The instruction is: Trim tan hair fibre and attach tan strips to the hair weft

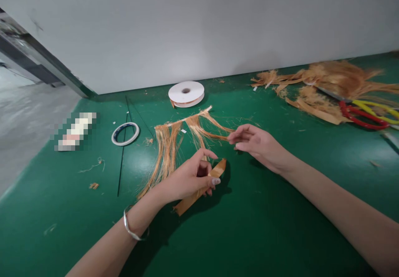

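My left hand (pixel 199 175) is closed on a short strip of golden-orange ribbon (pixel 189 201), pinched between thumb and fingers, its ends sticking out on both sides. My right hand (pixel 257 144) hovers to the right, its fingers curled close to the thumb; whatever lies between the fingertips is too fine to make out. Just behind both hands lies a fringe of loose orange threads (pixel 165 150), hanging from a narrow white strip (pixel 177 121). Some of its strands run to my right fingertips; whether they are gripped or only pass beneath is unclear.
A white ribbon spool (pixel 186 92) stands near the wall. Left lie a roll of tape (pixel 125 134), thin black rods (pixel 121 169) and a pixelated item (pixel 75 133). At right, scissors with red and yellow handles (pixel 363 117) lie beside a heap of frayed orange ribbon (pixel 339 79).
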The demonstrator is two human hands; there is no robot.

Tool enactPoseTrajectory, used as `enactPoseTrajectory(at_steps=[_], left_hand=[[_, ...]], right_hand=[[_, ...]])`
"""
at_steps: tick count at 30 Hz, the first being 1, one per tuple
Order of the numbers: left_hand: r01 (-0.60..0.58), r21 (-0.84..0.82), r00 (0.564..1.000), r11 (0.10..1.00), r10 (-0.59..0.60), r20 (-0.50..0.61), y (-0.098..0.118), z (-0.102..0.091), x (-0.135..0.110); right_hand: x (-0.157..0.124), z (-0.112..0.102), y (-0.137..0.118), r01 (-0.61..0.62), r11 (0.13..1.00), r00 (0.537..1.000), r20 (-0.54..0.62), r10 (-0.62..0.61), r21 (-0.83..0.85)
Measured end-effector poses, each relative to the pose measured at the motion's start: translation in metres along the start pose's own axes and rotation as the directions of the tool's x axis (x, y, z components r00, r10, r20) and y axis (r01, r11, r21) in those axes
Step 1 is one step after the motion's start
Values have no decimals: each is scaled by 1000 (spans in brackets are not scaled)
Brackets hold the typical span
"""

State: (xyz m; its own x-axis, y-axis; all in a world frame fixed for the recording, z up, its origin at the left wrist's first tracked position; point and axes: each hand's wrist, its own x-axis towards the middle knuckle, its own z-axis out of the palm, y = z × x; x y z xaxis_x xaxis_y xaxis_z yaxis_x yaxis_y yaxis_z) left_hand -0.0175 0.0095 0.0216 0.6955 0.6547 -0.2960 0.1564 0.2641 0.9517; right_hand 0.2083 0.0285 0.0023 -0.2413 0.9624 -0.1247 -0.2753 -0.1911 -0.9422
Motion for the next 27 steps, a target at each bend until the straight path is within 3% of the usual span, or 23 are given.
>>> enactPoseTrajectory(at_steps=[2,5,8,11,16,21,23,27], left_hand=[[7,-7,999,1000,-7,35,4,1,-2],[30,-10,996,1000,-29,79,10,0,-6],[49,-5,994,999,-48,93,14,-2,-8],[70,-25,992,997,-67,104,16,-8,-10],[66,-37,987,997,-59,147,14,-17,-10],[55,-9,983,998,-52,176,10,-18,-8],[45,-6,981,999,-44,187,10,-17,-7],[41,15,981,999,-43,190,11,-17,-7]], right_hand=[[-5,7,-3,17,991,983,184,8,-136],[-13,21,-4,-120,962,912,355,205,-246],[-15,25,-2,-202,906,879,339,336,-373],[-12,16,-2,-201,886,908,261,328,-417],[-7,-1,-8,-216,948,941,209,266,-232],[-8,5,-8,-139,986,971,180,154,-95],[-10,12,-5,-169,978,950,243,196,-126],[-13,23,0,-260,922,856,374,357,-286]])
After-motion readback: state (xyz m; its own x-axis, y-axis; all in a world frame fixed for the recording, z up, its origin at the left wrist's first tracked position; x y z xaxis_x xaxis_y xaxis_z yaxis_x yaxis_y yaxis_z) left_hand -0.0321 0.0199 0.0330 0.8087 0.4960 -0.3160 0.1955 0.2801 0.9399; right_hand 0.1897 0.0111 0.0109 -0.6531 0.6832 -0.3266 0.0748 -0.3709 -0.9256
